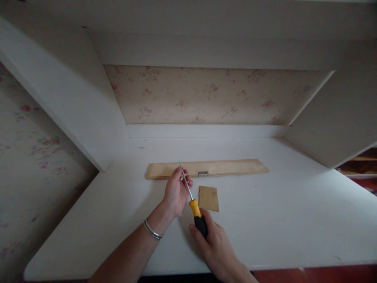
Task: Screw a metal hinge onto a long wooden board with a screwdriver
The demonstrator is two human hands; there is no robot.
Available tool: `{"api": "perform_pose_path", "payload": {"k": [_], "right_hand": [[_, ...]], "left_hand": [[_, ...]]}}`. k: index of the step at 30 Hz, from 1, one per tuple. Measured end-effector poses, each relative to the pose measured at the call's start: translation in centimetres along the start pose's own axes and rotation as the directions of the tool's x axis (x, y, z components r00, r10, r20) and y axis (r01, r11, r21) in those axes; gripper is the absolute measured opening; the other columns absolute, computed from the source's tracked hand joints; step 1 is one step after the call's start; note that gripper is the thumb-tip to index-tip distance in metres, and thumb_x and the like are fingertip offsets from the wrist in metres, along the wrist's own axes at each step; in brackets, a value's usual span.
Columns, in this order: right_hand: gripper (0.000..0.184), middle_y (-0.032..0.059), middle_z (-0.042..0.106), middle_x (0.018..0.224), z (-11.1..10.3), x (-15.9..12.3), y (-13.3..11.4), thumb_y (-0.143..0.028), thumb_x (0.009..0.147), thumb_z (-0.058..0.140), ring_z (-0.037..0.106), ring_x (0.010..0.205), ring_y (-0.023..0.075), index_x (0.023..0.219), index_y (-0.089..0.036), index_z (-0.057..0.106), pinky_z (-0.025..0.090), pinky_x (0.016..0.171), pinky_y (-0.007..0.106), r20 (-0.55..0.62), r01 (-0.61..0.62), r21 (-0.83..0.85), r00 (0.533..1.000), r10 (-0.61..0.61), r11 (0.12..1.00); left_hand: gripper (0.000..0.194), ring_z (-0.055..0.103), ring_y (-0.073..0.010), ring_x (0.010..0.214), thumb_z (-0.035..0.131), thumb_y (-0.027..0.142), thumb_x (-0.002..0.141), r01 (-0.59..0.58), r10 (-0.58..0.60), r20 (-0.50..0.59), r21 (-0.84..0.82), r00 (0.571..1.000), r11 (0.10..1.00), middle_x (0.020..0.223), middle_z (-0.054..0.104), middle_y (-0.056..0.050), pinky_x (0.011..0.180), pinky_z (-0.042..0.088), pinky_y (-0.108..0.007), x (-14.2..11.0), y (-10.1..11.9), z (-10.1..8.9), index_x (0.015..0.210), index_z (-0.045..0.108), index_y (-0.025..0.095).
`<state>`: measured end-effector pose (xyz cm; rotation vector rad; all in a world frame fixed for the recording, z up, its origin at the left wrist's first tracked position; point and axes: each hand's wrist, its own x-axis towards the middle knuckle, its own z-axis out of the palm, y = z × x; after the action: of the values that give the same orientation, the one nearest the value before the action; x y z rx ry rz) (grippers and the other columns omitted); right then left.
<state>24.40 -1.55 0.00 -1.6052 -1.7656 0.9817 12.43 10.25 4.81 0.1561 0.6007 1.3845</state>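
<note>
Glossy metal shaft (188, 188), matt wooden plank (232, 167)

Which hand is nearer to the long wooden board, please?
Left. The left hand overlaps the long wooden board in this view; the right hand, gripping the screwdriver, is farther from it, toward the person.

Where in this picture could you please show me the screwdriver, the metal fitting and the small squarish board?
Screwdriver (194, 208): head view, on the yellow part of its handle.
Metal fitting (203, 173): head view, on its middle.
Small squarish board (209, 199): head view, mid-face.
</note>
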Motion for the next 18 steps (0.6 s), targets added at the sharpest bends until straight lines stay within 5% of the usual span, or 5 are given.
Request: {"api": "perform_pose_path", "payload": {"k": [4,7,10,13,18], "right_hand": [[0.047,0.0048,0.068,0.092,-0.5,-0.3,0.5,-0.05,0.093,0.047,0.061,0.078,0.0178,0.126,-0.017,0.049,0.045,0.068,0.026,-0.032,0.015,0.139,0.999,-0.011,0.99],[0.049,0.0056,0.068,0.097,-1.8,-0.6,1.0,-0.051,0.09,0.053,0.061,0.084,0.0183,0.125,-0.017,0.053,0.047,0.071,0.026,-0.112,0.041,0.197,0.994,-0.019,0.98],[0.049,0.0055,0.068,0.097,-3.7,-0.8,2.2,-0.05,0.086,0.061,0.062,0.079,0.0178,0.124,-0.018,0.057,0.049,0.069,0.027,-0.184,0.057,0.29,0.983,-0.002,0.955],[0.052,0.0049,0.069,0.091,-6.0,-1.1,4.0,-0.047,0.084,0.065,0.054,0.056,0.0127,0.128,-0.02,0.055,0.045,0.05,0.026,-0.203,0.024,0.462,0.976,0.079,0.887],[0.041,0.0057,0.069,0.083,-10.0,-1.1,6.3,-0.038,0.077,0.075,0.058,0.056,0.0147,0.112,-0.021,0.062,0.047,0.049,0.028,-0.365,0.14,0.659,0.919,0.151,0.739]], "left_hand": [[0.013,0.054,-0.0079,0.062,0.066,0.025,0.084,-0.004,0.0,0.032,0.138,0.999,0.99,0.081,0.058,-0.001,0.057,0.045,-0.021,0.3,-0.3,-0.6,0.085,0.059,0.015],[0.023,0.053,-0.0093,0.062,0.064,0.038,0.084,-0.068,0.005,0.131,0.48,0.991,0.874,0.08,0.059,-0.001,0.058,0.044,-0.023,0.4,-0.5,-1.9,0.083,0.06,0.016],[0.031,0.056,-0.0141,0.07,0.056,0.046,0.087,-0.24,-0.041,0.286,0.866,0.957,0.438,0.085,0.063,-0.004,0.064,0.044,-0.027,0.1,-0.6,-3.0,0.086,0.063,0.016],[0.043,0.057,-0.0222,0.097,0.063,0.052,0.082,-0.477,-0.151,0.473,0.879,0.868,0.013,0.109,0.064,-0.008,0.085,0.045,-0.035,-0.6,-0.9,-3.5,0.107,0.065,0.018],[0.091,0.042,-0.0306,0.127,0.08,0.057,0.061,-0.665,-0.336,0.575,0.678,0.745,-0.314,0.141,0.049,-0.008,0.108,0.031,-0.044,-0.9,-1.8,-4.0,0.138,0.048,0.023]]}}
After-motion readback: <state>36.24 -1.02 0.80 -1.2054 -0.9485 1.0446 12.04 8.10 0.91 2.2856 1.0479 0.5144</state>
